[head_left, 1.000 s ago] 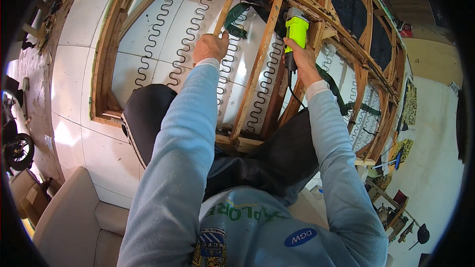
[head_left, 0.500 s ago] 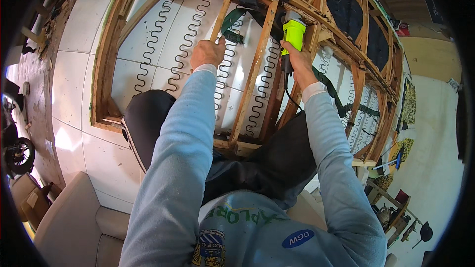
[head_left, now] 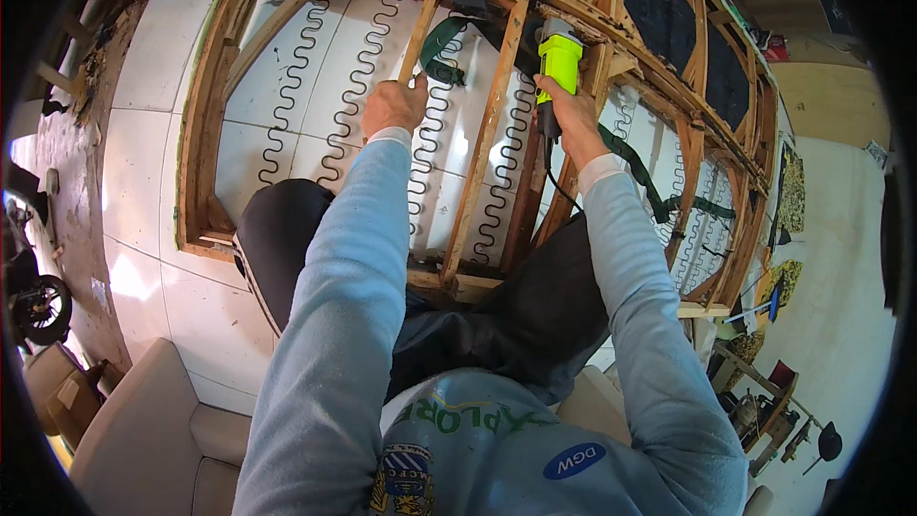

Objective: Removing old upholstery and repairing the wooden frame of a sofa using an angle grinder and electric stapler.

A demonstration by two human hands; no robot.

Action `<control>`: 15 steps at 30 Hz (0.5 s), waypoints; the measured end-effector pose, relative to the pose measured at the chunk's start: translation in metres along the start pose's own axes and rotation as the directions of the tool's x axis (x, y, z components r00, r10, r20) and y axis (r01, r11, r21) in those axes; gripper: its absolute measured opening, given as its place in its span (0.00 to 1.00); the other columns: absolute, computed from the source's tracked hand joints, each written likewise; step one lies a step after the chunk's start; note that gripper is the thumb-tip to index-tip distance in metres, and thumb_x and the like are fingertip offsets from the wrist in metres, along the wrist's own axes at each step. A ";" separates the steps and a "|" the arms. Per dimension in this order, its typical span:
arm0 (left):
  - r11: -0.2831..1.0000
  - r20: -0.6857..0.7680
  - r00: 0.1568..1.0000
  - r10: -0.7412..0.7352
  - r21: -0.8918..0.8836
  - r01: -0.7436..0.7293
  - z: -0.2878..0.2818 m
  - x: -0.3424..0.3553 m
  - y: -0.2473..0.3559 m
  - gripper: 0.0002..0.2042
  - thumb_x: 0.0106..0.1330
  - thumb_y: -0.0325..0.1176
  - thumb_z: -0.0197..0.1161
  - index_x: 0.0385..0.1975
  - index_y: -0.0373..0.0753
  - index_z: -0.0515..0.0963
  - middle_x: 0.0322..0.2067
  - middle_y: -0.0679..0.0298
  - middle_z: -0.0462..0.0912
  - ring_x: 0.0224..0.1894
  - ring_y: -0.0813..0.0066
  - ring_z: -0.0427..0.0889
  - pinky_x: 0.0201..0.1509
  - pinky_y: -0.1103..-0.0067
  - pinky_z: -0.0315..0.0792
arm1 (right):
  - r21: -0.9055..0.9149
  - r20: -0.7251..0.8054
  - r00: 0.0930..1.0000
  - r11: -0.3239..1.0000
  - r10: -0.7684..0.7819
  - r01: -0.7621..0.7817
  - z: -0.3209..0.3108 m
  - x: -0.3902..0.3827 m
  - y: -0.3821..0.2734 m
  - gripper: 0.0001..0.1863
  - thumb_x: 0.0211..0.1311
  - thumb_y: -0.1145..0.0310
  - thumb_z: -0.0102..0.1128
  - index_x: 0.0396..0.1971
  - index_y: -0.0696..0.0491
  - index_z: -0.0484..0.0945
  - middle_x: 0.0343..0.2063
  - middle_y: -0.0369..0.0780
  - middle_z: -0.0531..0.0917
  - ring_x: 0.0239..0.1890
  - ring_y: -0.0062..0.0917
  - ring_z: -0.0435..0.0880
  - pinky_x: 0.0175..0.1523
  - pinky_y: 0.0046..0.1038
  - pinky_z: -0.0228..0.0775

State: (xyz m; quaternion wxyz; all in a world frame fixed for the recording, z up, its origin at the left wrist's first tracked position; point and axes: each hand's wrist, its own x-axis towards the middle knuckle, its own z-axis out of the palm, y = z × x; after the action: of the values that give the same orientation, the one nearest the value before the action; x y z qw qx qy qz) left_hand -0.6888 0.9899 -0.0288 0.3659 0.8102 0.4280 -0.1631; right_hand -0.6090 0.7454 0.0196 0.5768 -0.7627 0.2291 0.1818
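My right hand [head_left: 573,119] is wrapped round the black rear grip of a lime-green angle grinder [head_left: 561,65]. The tool's grey metal head sits against or just above the wooden rails of a stripped sofa frame [head_left: 196,143]; its disc cannot be made out. A black cord trails from the grip toward my lap. To the left, my left hand [head_left: 394,107] is closed round a wooden slat [head_left: 417,43] of the same frame. Wavy metal springs [head_left: 363,76] run through the frame near that hand, and a dark green strap [head_left: 439,43] hangs between two slats.
The frame's far half carries black cloth [head_left: 659,24]. Another green strap [head_left: 635,167] lies along the right side. A beige sofa [head_left: 143,420] stands at lower left, with a motorbike wheel [head_left: 43,309] beyond it. White floor tiles [head_left: 138,172] surround the frame.
The grinder and my right hand have shifted slightly up and left in the picture. My left hand keeps its hold on the slat. The whole view has tilted a little.
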 end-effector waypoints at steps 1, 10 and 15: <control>1.000 -0.009 1.000 -0.004 -0.003 0.004 0.000 0.000 0.000 0.33 0.65 0.63 0.59 0.48 0.33 0.84 0.47 0.47 0.87 0.51 0.50 0.87 0.56 0.64 0.79 | 0.000 -0.005 1.000 1.000 0.001 -0.001 -0.001 0.002 0.001 0.26 0.51 0.64 0.79 0.42 0.66 0.80 0.29 0.43 0.83 0.23 0.29 0.83 0.27 0.30 0.77; 1.000 -0.026 1.000 -0.004 0.002 0.004 -0.002 -0.003 0.003 0.33 0.66 0.63 0.59 0.45 0.32 0.85 0.46 0.46 0.87 0.50 0.49 0.87 0.56 0.63 0.79 | 0.011 0.010 1.000 1.000 -0.012 0.011 -0.023 -0.002 0.004 0.24 0.53 0.59 0.79 0.40 0.62 0.79 0.24 0.42 0.83 0.17 0.28 0.83 0.22 0.27 0.78; 1.000 -0.049 0.999 -0.001 0.009 0.001 0.003 0.002 0.000 0.33 0.66 0.64 0.58 0.46 0.33 0.85 0.46 0.46 0.87 0.50 0.50 0.87 0.56 0.63 0.79 | 0.002 -0.015 1.000 1.000 -0.010 0.010 -0.024 -0.005 0.001 0.25 0.53 0.59 0.79 0.40 0.62 0.79 0.24 0.42 0.83 0.17 0.28 0.83 0.21 0.27 0.77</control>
State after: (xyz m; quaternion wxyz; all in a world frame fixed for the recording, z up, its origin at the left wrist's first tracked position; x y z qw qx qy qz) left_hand -0.6879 0.9888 -0.0316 0.3515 0.8153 0.4366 -0.1452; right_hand -0.6134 0.7229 0.0275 0.5769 -0.7646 0.2297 0.1728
